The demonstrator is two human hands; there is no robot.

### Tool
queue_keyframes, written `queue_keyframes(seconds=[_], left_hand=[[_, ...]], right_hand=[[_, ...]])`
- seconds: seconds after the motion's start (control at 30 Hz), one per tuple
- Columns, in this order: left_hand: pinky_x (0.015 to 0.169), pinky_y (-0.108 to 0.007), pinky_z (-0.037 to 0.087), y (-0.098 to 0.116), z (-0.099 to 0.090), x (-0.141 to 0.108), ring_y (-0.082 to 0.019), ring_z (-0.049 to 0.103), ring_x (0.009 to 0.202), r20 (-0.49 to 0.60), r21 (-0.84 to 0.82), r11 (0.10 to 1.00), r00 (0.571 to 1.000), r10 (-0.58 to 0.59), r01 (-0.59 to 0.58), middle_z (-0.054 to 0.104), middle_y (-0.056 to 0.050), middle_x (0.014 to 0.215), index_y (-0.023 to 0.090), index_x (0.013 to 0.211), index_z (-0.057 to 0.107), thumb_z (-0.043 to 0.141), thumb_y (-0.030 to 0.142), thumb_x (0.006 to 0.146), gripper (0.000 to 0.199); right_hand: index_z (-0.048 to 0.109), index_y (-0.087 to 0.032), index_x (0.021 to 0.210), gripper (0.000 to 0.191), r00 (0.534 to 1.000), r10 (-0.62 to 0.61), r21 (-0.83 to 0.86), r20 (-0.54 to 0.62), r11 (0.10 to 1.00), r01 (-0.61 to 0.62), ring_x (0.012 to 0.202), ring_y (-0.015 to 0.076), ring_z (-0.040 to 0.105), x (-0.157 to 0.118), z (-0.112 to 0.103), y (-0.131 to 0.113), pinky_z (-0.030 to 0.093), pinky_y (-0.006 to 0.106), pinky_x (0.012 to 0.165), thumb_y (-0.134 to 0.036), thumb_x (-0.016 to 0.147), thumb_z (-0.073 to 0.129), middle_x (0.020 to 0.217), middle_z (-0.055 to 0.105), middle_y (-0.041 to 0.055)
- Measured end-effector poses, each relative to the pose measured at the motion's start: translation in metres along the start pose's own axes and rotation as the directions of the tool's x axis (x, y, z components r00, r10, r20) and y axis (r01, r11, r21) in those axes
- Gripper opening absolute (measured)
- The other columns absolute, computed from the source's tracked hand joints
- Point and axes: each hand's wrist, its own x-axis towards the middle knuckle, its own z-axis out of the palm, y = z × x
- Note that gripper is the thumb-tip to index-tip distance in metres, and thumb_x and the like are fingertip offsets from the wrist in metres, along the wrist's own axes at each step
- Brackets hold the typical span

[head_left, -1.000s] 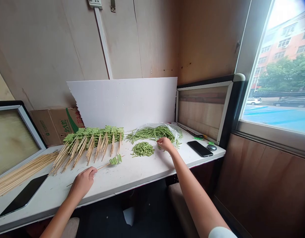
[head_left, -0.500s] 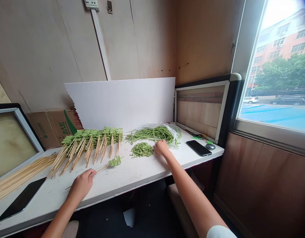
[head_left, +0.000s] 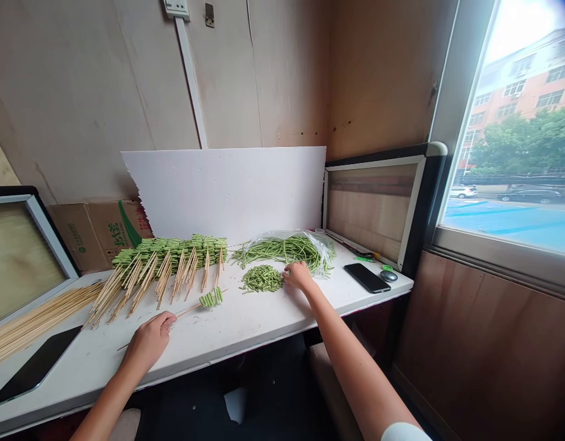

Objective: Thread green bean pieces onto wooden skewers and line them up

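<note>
My left hand [head_left: 150,335] is closed around a bamboo skewer [head_left: 188,310] near the table's front edge. Several cut green bean pieces [head_left: 212,298] are threaded side by side near the skewer's far tip. My right hand [head_left: 299,275] is at the right edge of a small pile of cut green beans [head_left: 262,278]. Its fingers are bent together, and whatever is between the fingertips is too small to make out. Just behind that hand, long whole green beans [head_left: 286,248] lie in a clear plastic bag [head_left: 327,248].
Stacked finished bean skewers [head_left: 172,251] line the back left, handles toward me. Bare bamboo sticks [head_left: 38,318] and a dark tablet [head_left: 37,365] lie at left. A phone [head_left: 367,277] and a round metallic object [head_left: 389,275] lie at right. A white foam board [head_left: 231,190] stands behind.
The view has shifted slightly. Both hands stay almost where they were, the left on the skewer and the right at the edge of the bean pile.
</note>
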Motion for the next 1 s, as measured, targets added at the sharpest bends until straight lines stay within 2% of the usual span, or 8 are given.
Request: queue_keyframes(seconds=[0.17, 0.37, 0.57, 0.73, 0.87, 1.0], left_hand=[[0.070, -0.026, 0.046, -0.001, 0.001, -0.001, -0.023, 0.070, 0.082, -0.002, -0.025, 1.000, 1.000, -0.008, 0.008, 0.078, -0.005, 0.095, 0.026, 0.093, 0.065, 0.042, 0.033, 0.095, 0.024], [0.071, -0.027, 0.047, -0.002, 0.001, 0.000, -0.023, 0.071, 0.085, 0.002, -0.045, 0.999, 1.000, -0.023, 0.023, 0.079, -0.004, 0.097, 0.026, 0.092, 0.067, 0.045, 0.030, 0.093, 0.022], [0.071, -0.027, 0.047, -0.002, 0.001, 0.000, -0.024, 0.071, 0.086, 0.014, -0.019, 1.000, 1.000, -0.019, 0.019, 0.079, -0.004, 0.097, 0.026, 0.092, 0.066, 0.042, 0.031, 0.093, 0.024], [0.071, -0.027, 0.046, -0.001, 0.000, 0.000, -0.024, 0.071, 0.087, 0.027, -0.003, 1.000, 0.999, -0.026, 0.026, 0.079, -0.004, 0.098, 0.026, 0.092, 0.065, 0.041, 0.032, 0.095, 0.024], [0.070, -0.027, 0.044, 0.000, -0.001, -0.001, -0.024, 0.070, 0.085, 0.033, 0.009, 0.999, 0.999, -0.036, 0.036, 0.078, -0.005, 0.098, 0.026, 0.093, 0.065, 0.041, 0.034, 0.096, 0.025], [0.070, -0.027, 0.044, 0.000, -0.002, -0.001, -0.024, 0.070, 0.086, 0.037, 0.015, 0.999, 0.998, -0.042, 0.042, 0.078, -0.005, 0.099, 0.025, 0.094, 0.065, 0.040, 0.034, 0.097, 0.027]], right_hand=[[0.074, -0.014, 0.115, 0.031, 1.000, 0.012, 0.004, -0.004, 1.000, -0.012, 0.123, 0.0358, 0.053, -0.001, -0.001, -0.001, 0.040, 0.037, 0.093, -0.032, 0.095, 0.059, 0.123, 0.070, 0.0186], [0.052, -0.013, 0.147, 0.058, 0.999, 0.025, 0.061, -0.030, 0.998, -0.023, 0.122, 0.0337, 0.056, 0.000, -0.003, 0.005, 0.041, 0.035, 0.094, -0.035, 0.094, 0.062, 0.126, 0.070, 0.0181], [0.064, -0.012, 0.138, 0.045, 0.992, 0.019, 0.107, -0.124, 0.994, -0.006, 0.130, 0.0304, 0.055, 0.011, -0.012, 0.025, 0.041, 0.033, 0.103, -0.031, 0.097, 0.058, 0.132, 0.068, 0.0181], [0.065, -0.007, 0.137, 0.046, 0.965, 0.123, 0.097, -0.233, 0.990, -0.102, 0.136, 0.0324, 0.048, 0.018, -0.021, 0.055, 0.035, 0.039, 0.112, -0.026, 0.098, 0.049, 0.137, 0.064, 0.0216], [0.070, -0.008, 0.130, 0.043, 0.955, 0.194, 0.097, -0.225, 0.980, -0.176, 0.128, 0.0324, 0.056, 0.019, -0.021, 0.075, 0.036, 0.039, 0.110, -0.025, 0.096, 0.050, 0.130, 0.069, 0.0203], [0.072, -0.011, 0.127, 0.042, 0.948, 0.230, 0.106, -0.222, 0.972, -0.211, 0.124, 0.0326, 0.059, 0.020, -0.019, 0.081, 0.037, 0.038, 0.109, -0.024, 0.098, 0.046, 0.128, 0.070, 0.0181]])
